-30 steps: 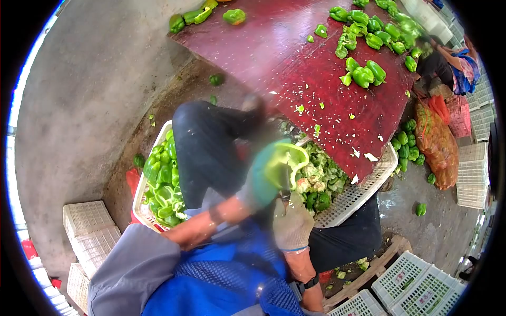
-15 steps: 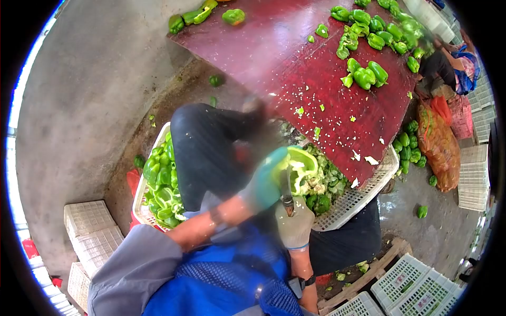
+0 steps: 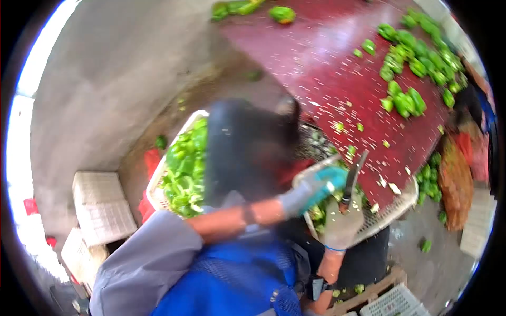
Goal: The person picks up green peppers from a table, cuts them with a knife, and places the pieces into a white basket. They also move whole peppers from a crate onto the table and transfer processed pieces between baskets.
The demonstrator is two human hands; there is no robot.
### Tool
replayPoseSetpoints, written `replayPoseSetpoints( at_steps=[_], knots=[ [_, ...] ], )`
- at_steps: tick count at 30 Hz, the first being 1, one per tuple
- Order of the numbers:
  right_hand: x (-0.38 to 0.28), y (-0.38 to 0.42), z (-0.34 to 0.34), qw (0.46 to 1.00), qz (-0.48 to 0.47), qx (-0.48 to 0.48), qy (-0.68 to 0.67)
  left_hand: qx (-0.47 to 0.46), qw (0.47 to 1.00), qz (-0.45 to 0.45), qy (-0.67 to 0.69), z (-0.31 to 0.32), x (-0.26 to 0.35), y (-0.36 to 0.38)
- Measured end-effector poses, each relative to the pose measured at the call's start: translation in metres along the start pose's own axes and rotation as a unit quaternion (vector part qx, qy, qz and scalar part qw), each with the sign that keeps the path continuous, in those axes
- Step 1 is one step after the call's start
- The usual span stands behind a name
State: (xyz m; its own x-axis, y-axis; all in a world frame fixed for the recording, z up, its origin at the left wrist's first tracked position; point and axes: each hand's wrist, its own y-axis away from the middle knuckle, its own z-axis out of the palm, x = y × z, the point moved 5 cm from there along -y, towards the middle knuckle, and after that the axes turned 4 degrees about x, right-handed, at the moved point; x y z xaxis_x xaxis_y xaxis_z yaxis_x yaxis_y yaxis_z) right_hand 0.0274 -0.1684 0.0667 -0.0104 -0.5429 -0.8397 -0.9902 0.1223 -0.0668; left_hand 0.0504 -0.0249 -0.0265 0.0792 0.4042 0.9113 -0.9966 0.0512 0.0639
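Note:
My right hand (image 3: 343, 224), in a whitish glove, is closed around the handle of a knife (image 3: 354, 178), its blade pointing up and away. Just left of the blade is my left hand (image 3: 322, 188) in a teal and grey glove, fingers curled and blurred; I cannot tell what they hold. Both hands are over a white basket (image 3: 387, 218) containing green scraps, partly hidden under the table edge. Beyond them, small pale bits and green pieces are scattered on the red table (image 3: 316, 73).
A second basket (image 3: 156, 185) of cut green peppers (image 3: 184, 168) stands left of my knee. Whole green peppers (image 3: 421, 58) lie at the table's far right. An orange mesh sack (image 3: 456, 184) stands on the floor at right, and pale crates (image 3: 103, 205) are stacked at left.
The open pepper half seen in my left hand before no longer shows there. My left hand has come down closer to the right, and the knife blade now shows fully. The whole view has shifted.

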Motion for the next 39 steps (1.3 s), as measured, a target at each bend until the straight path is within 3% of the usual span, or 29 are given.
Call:
replayPoseSetpoints(
  at_steps=[1, 2, 3, 4, 6, 7, 8, 9, 10, 11, 12, 13, 14, 15, 18, 19, 20, 21, 22, 26, 28, 29, 31, 32, 33, 35, 36, 38, 39],
  knots=[
    [0.013, -0.002, 0.005, 0.999, -0.03, 0.021, 0.024, 0.01, 0.995, -0.094, 0.034, 0.008, 0.013, 0.013],
    [0.023, -0.002, 0.01, 0.996, -0.06, 0.044, 0.049, -0.026, 0.957, 0.144, -0.249, 0.01, 0.014, 0.021],
    [0.022, -0.002, 0.011, 0.999, -0.033, 0.022, -0.004, -0.023, 0.952, 0.197, -0.233, 0.014, 0.013, 0.026],
    [0.023, -0.002, 0.009, 0.999, -0.002, 0.003, -0.052, -0.04, 0.998, -0.038, -0.009, 0.02, 0.019, 0.028],
    [0.031, 0.01, 0.005, 0.955, 0.18, -0.073, -0.223, -0.03, 0.979, 0.108, -0.172, -0.003, 0.014, 0.024],
    [0.037, 0.008, 0.0, 0.983, -0.021, -0.09, -0.156, 0.022, 0.992, -0.081, 0.092, -0.007, 0.007, 0.019],
    [0.04, 0.01, 0.001, 0.966, -0.222, -0.101, -0.086, 0.069, 0.899, -0.257, 0.348, -0.001, 0.001, 0.019],
    [0.026, 0.009, 0.005, 0.965, -0.224, -0.104, -0.088, 0.07, 0.921, -0.206, 0.322, -0.008, 0.003, 0.011],
    [0.021, 0.002, 0.002, 0.985, 0.005, -0.031, -0.172, 0.093, 0.971, -0.143, 0.169, -0.016, 0.005, 0.003],
    [0.028, 0.005, 0.002, 0.94, 0.232, 0.045, -0.244, 0.112, 0.991, -0.005, -0.078, -0.018, 0.035, -0.003],
    [0.027, 0.003, 0.004, 0.941, 0.229, 0.043, -0.244, 0.125, 0.93, 0.133, -0.318, -0.008, 0.07, -0.007],
    [0.02, -0.002, 0.001, 0.971, 0.145, 0.059, -0.18, 0.126, 0.884, 0.202, -0.402, 0.001, 0.086, -0.007],
    [0.012, -0.005, 0.0, 0.989, 0.059, 0.073, -0.114, 0.131, 0.883, 0.202, -0.402, 0.007, 0.094, -0.012],
    [0.012, -0.004, 0.003, 0.977, 0.04, 0.096, -0.185, 0.142, 0.9, 0.156, -0.382, 0.012, 0.092, -0.02],
    [0.033, -0.012, -0.001, 0.961, 0.124, 0.123, -0.214, 0.091, 0.911, 0.091, -0.392, 0.038, 0.069, -0.019],
    [0.045, -0.021, -0.005, 0.995, 0.026, 0.045, -0.084, 0.108, 0.921, 0.144, -0.346, 0.046, 0.068, -0.01],
    [0.024, -0.022, 0.0, 0.996, 0.021, 0.037, -0.084, 0.124, 0.925, 0.198, -0.298, 0.053, 0.065, -0.002],
    [-0.006, -0.023, 0.006, 0.978, 0.101, 0.049, -0.174, 0.139, 0.936, 0.173, -0.272, 0.053, 0.054, 0.003],
    [-0.021, -0.022, 0.012, 0.946, 0.182, 0.061, -0.26, 0.147, 0.935, 0.176, -0.271, 0.041, 0.061, 0.005],
    [-0.022, -0.017, 0.012, 0.93, 0.216, -0.017, -0.297, -0.008, 0.957, 0.196, -0.213, -0.027, 0.127, 0.037],
    [-0.024, -0.012, 0.017, 0.909, 0.225, 0.03, -0.348, 0.064, 0.901, 0.263, -0.338, -0.095, 0.199, 0.057],
    [-0.024, -0.015, 0.02, 0.936, 0.151, 0.062, -0.311, 0.145, 0.866, 0.271, -0.394, -0.136, 0.214, 0.068],
    [-0.022, -0.01, 0.013, 0.943, 0.152, 0.014, -0.296, 0.268, 0.879, 0.082, -0.385, -0.226, 0.234, 0.098],
    [-0.023, -0.007, 0.014, 0.947, 0.155, -0.032, -0.281, 0.288, 0.757, 0.13, -0.572, -0.269, 0.247, 0.114],
    [-0.035, -0.004, 0.02, 0.947, 0.152, -0.036, -0.279, 0.293, 0.593, 0.168, -0.731, -0.307, 0.246, 0.131],
    [-0.061, 0.003, 0.034, 0.921, 0.195, -0.015, -0.337, 0.271, 0.515, -0.005, -0.813, -0.361, 0.228, 0.168],
    [-0.051, 0.001, 0.039, 0.922, 0.192, -0.018, -0.335, 0.275, 0.516, -0.006, -0.811, -0.38, 0.212, 0.192],
    [-0.018, -0.006, 0.034, 0.965, 0.127, 0.079, -0.216, 0.291, 0.647, -0.061, -0.702, -0.411, 0.174, 0.237],
    [-0.022, -0.005, 0.029, 0.966, 0.127, 0.079, -0.212, 0.291, 0.65, -0.063, -0.699, -0.406, 0.173, 0.252]
  ],
)
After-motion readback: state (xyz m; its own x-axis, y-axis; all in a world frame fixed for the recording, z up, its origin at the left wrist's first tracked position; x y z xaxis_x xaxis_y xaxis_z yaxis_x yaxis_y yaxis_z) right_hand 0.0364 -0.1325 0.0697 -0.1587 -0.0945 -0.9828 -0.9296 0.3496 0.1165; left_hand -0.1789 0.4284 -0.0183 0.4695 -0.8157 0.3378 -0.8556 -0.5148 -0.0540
